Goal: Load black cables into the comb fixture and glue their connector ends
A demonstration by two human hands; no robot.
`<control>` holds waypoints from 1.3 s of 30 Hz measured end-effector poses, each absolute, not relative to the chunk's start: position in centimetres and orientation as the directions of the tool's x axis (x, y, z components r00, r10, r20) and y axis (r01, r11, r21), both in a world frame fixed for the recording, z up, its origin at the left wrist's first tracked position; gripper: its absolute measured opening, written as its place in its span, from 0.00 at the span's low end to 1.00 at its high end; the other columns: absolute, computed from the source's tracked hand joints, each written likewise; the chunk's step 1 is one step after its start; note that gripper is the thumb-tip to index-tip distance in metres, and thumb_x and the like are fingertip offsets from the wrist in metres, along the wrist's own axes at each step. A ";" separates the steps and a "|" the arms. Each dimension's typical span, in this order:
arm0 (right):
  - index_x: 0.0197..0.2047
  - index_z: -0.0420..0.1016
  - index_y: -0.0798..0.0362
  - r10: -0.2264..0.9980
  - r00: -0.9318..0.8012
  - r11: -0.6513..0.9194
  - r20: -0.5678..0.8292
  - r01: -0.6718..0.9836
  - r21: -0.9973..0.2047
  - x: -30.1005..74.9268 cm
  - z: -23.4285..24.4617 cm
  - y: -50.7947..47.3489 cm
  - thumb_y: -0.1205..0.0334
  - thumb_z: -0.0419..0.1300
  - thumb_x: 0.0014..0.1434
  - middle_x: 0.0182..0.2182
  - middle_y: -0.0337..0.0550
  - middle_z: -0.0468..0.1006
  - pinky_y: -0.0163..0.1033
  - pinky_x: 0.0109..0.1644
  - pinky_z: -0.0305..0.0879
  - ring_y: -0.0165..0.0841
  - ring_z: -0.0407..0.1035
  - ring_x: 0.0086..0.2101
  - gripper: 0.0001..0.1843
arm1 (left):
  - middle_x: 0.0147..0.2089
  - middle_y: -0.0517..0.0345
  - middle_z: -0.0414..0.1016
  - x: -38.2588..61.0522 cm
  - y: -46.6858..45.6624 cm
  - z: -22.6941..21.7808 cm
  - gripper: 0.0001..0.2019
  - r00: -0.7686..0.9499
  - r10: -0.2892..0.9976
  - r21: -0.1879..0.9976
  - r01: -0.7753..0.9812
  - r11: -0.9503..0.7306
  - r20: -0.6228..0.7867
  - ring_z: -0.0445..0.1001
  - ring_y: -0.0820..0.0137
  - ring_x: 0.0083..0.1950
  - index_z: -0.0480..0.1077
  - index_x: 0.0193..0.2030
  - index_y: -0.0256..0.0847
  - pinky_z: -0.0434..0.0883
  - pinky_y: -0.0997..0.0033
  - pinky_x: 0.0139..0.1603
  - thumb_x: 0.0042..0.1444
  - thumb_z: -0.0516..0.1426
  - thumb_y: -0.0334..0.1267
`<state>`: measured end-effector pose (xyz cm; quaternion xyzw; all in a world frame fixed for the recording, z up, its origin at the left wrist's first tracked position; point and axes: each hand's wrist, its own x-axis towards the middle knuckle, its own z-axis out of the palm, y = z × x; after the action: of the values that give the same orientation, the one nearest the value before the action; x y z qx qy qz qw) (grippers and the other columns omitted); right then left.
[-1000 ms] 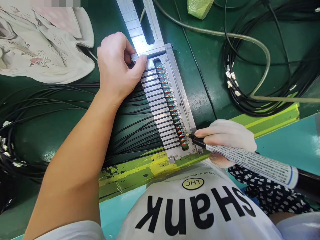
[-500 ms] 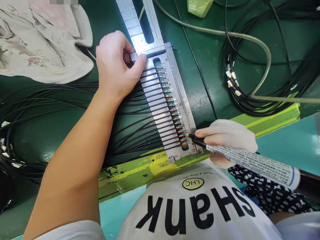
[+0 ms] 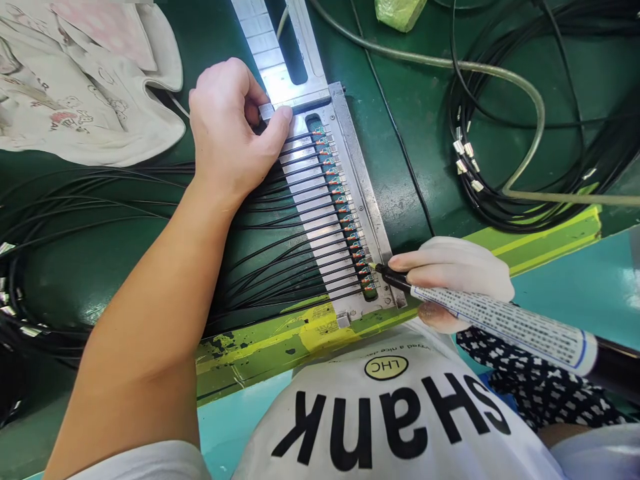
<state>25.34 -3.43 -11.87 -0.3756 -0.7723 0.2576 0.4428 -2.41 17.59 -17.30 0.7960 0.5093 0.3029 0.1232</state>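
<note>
While the fixture point(image 3: 364, 190) reaches the table edge point(image 3: 270, 340), cables point(image 3: 250, 294) crowd its left.

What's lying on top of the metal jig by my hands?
A row of black cables crosses the metal jig, coloured wire ends over the slot, the tip of a pen-like tool near the lower ones. Your left hand covers part of one edge, hiding whatever is beneath.

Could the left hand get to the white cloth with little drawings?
Probably yes: the white cloth lies near the left hand with nothing tall between, but that hand would likely have to release the metal fixture first.
</note>
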 end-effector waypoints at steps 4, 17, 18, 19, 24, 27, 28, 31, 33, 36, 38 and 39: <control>0.45 0.76 0.49 0.814 -0.333 0.578 0.477 0.372 -0.726 25.3 -11.9 -3.5 0.53 0.61 0.68 0.42 0.46 0.85 0.40 0.33 0.74 0.34 0.79 0.32 0.10 | 0.32 0.61 0.61 -2.4 17.7 -17.3 0.14 0.301 0.883 0.507 0.731 -0.457 0.361 0.70 0.66 0.40 0.60 0.34 0.43 0.68 0.57 0.52 0.54 0.64 0.37; 0.46 0.75 0.50 0.792 -0.392 0.598 0.468 0.344 -0.724 26.0 -11.7 -3.5 0.52 0.58 0.70 0.42 0.48 0.85 0.42 0.33 0.74 0.34 0.77 0.31 0.11 | 0.32 0.61 0.62 -2.4 17.6 -17.3 0.13 0.295 0.883 0.495 0.742 -0.452 0.365 0.67 0.69 0.37 0.61 0.34 0.43 0.69 0.59 0.51 0.54 0.64 0.35; 0.46 0.75 0.51 0.789 -0.410 0.599 0.458 0.344 -0.723 26.0 -11.7 -3.5 0.52 0.58 0.70 0.42 0.49 0.85 0.42 0.33 0.73 0.35 0.77 0.31 0.12 | 0.33 0.61 0.62 -2.4 17.6 -17.3 0.13 0.296 0.883 0.494 0.742 -0.453 0.365 0.67 0.69 0.37 0.61 0.34 0.43 0.69 0.59 0.50 0.54 0.64 0.35; 0.46 0.75 0.51 0.786 -0.426 0.598 0.447 0.346 -0.723 26.1 -11.7 -3.6 0.52 0.58 0.70 0.42 0.49 0.85 0.42 0.33 0.73 0.35 0.77 0.32 0.12 | 0.33 0.61 0.62 -2.4 17.6 -17.3 0.13 0.296 0.883 0.493 0.743 -0.452 0.364 0.67 0.69 0.37 0.61 0.34 0.43 0.69 0.59 0.50 0.54 0.64 0.36; 0.44 0.76 0.51 0.800 -0.364 0.593 0.478 0.354 -0.723 25.8 -11.8 -3.7 0.53 0.59 0.69 0.42 0.48 0.85 0.42 0.32 0.73 0.35 0.77 0.31 0.11 | 0.32 0.61 0.62 -2.3 17.5 -17.2 0.13 0.284 0.893 0.513 0.740 -0.435 0.348 0.66 0.69 0.37 0.61 0.34 0.44 0.68 0.60 0.50 0.54 0.64 0.35; 0.44 0.76 0.51 0.806 -0.331 0.588 0.491 0.350 -0.729 25.6 -12.0 -3.8 0.52 0.60 0.68 0.41 0.47 0.85 0.42 0.32 0.73 0.35 0.78 0.31 0.11 | 0.32 0.61 0.62 -2.3 17.4 -17.1 0.13 0.279 0.897 0.535 0.727 -0.430 0.342 0.66 0.67 0.37 0.61 0.33 0.44 0.66 0.59 0.50 0.54 0.64 0.34; 0.45 0.77 0.50 0.807 -0.325 0.587 0.493 0.350 -0.730 25.6 -12.1 -3.8 0.52 0.60 0.68 0.41 0.47 0.85 0.41 0.32 0.73 0.35 0.78 0.31 0.11 | 0.32 0.61 0.62 -2.3 17.4 -17.1 0.13 0.279 0.896 0.537 0.724 -0.432 0.345 0.66 0.67 0.37 0.61 0.33 0.44 0.66 0.59 0.50 0.54 0.64 0.33; 0.45 0.77 0.50 0.793 -0.321 0.606 0.518 0.339 -0.719 25.7 -12.0 -4.1 0.49 0.59 0.70 0.43 0.48 0.85 0.42 0.34 0.75 0.35 0.79 0.33 0.14 | 0.32 0.61 0.62 -2.3 17.5 -17.2 0.14 0.278 0.891 0.529 0.726 -0.440 0.359 0.65 0.68 0.36 0.61 0.33 0.44 0.65 0.59 0.49 0.53 0.65 0.33; 0.46 0.77 0.50 0.782 -0.308 0.622 0.541 0.326 -0.712 25.9 -11.9 -4.3 0.48 0.58 0.71 0.43 0.48 0.85 0.42 0.35 0.76 0.35 0.79 0.34 0.14 | 0.32 0.61 0.62 -2.3 17.5 -17.3 0.13 0.280 0.890 0.522 0.730 -0.441 0.360 0.64 0.68 0.36 0.61 0.34 0.44 0.65 0.60 0.48 0.54 0.65 0.34; 0.45 0.76 0.50 0.775 -0.321 0.630 0.545 0.326 -0.705 26.0 -11.7 -4.7 0.51 0.59 0.71 0.43 0.48 0.85 0.41 0.37 0.78 0.36 0.80 0.35 0.12 | 0.32 0.61 0.62 -2.4 17.6 -17.4 0.14 0.275 0.892 0.532 0.725 -0.438 0.359 0.63 0.68 0.36 0.62 0.33 0.44 0.64 0.60 0.48 0.53 0.65 0.34; 0.46 0.76 0.51 0.774 -0.339 0.631 0.535 0.336 -0.699 26.0 -11.7 -4.8 0.52 0.59 0.71 0.42 0.49 0.85 0.42 0.36 0.77 0.36 0.80 0.34 0.12 | 0.32 0.61 0.62 -2.4 17.7 -17.4 0.13 0.280 0.887 0.528 0.722 -0.446 0.366 0.63 0.69 0.36 0.62 0.33 0.44 0.65 0.61 0.48 0.53 0.65 0.33; 0.46 0.76 0.51 0.779 -0.351 0.623 0.520 0.343 -0.703 25.9 -11.7 -4.8 0.52 0.59 0.71 0.42 0.49 0.85 0.42 0.35 0.76 0.36 0.80 0.34 0.12 | 0.32 0.61 0.62 -2.4 17.7 -17.4 0.13 0.288 0.884 0.519 0.725 -0.453 0.369 0.64 0.69 0.36 0.62 0.33 0.44 0.65 0.61 0.48 0.53 0.65 0.33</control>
<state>25.94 -4.81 -11.73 -0.3578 -0.7842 0.2458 0.4434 -2.38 17.66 -17.37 0.7924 0.5074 0.3141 0.1265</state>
